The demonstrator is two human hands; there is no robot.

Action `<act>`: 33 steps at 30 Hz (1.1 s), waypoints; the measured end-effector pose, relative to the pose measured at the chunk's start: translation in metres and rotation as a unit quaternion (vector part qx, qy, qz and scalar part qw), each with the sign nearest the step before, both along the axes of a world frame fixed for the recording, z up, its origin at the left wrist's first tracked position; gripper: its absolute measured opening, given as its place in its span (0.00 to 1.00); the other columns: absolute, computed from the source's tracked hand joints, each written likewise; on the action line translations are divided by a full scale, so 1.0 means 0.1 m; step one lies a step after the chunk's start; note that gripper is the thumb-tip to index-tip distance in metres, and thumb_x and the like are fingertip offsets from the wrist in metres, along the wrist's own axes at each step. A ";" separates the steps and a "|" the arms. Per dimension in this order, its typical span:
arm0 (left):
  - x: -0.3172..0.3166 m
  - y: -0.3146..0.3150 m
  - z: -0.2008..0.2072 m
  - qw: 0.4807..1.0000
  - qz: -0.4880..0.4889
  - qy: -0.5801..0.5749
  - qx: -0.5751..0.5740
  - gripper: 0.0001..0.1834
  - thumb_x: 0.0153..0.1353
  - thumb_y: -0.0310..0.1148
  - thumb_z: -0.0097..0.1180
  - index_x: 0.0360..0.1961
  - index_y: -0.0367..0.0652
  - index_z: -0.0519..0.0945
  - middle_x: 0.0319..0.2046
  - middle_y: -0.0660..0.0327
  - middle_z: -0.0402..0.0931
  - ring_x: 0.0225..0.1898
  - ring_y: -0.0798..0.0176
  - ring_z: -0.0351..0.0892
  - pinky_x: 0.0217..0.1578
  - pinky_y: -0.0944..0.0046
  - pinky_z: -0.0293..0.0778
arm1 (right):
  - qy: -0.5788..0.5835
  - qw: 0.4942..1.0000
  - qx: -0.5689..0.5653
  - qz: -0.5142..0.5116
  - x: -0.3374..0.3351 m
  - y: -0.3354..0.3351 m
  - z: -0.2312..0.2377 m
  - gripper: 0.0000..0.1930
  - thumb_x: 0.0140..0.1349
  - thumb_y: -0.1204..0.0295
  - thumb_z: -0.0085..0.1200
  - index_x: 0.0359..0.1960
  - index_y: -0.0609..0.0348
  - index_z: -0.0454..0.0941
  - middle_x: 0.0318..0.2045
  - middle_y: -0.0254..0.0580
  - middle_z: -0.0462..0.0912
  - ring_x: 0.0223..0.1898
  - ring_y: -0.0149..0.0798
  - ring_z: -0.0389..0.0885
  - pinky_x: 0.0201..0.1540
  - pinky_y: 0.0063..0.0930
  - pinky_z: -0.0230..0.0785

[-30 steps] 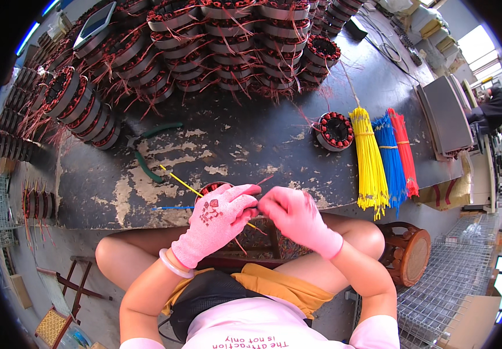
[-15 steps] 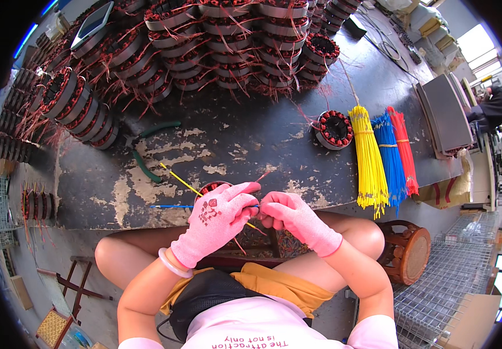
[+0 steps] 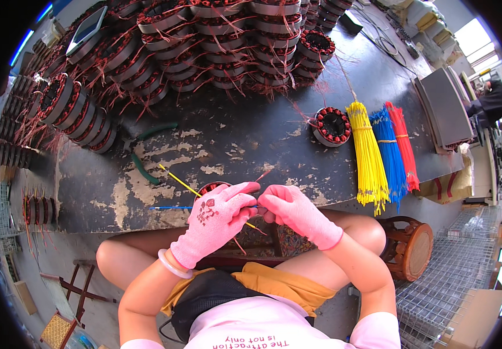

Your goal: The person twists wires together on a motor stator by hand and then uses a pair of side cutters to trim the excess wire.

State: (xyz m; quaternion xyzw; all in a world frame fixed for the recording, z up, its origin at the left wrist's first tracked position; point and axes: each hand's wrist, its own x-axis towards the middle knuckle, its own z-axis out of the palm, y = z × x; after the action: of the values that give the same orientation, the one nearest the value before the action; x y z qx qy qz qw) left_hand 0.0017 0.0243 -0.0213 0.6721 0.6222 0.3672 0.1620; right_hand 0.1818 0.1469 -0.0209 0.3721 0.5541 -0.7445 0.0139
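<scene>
My left hand, in a pink glove, is closed over a red-wound motor stator at the table's front edge, hiding most of it. A blue wire runs under this hand and shows again between my fingertips. A yellow wire crosses beneath the same hand, its other end poking out below. Thin reddish winding leads stick out above and below the fingers. My right hand, also gloved in pink, pinches at the blue wire's end beside the left fingertips; the exact joint is hidden.
Stacks of stators fill the table's back and left. Green-handled pliers lie to the left. At the right are another stator and bundles of yellow, blue and red wires. A wooden stool stands below.
The right fingers have shifted slightly and turned at the wire's end. The left hand keeps its hold almost unmoved. The whole view has moved a little.
</scene>
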 end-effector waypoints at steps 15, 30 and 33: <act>-0.02 -0.01 -0.02 1.000 -0.004 -0.009 0.006 0.14 0.52 0.22 0.66 0.41 0.45 0.82 0.54 0.61 0.84 0.41 0.52 0.84 0.43 0.57 0.81 | -0.005 0.973 0.223 0.058 0.09 -0.11 0.20 0.11 0.72 0.65 0.54 0.45 0.61 0.81 0.31 0.36 0.84 0.32 0.28 0.81 0.37 0.24 0.74; -0.03 -0.03 0.02 1.000 0.001 0.015 -0.004 0.11 0.52 0.22 0.66 0.38 0.43 0.83 0.52 0.61 0.85 0.39 0.53 0.84 0.41 0.57 0.80 | -0.058 0.896 0.437 0.058 0.39 0.20 0.39 0.13 0.68 0.63 0.58 0.32 0.61 0.79 0.26 0.52 0.81 0.33 0.53 0.85 0.35 0.44 0.74; -0.02 -0.02 0.03 1.000 0.006 0.009 0.000 0.10 0.53 0.22 0.65 0.38 0.43 0.82 0.53 0.61 0.85 0.39 0.53 0.84 0.42 0.56 0.80 | -0.082 0.763 0.622 0.155 0.38 -0.08 0.12 0.12 0.56 0.63 0.72 0.35 0.53 0.83 0.27 0.36 0.82 0.28 0.42 0.82 0.34 0.40 0.75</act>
State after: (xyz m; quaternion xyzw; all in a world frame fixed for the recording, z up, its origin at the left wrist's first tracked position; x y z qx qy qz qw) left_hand 0.0002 0.0223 -0.0183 0.6715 0.6280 0.3618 0.1541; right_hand 0.2198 0.1385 -0.0084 0.2677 0.9425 -0.1911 -0.0596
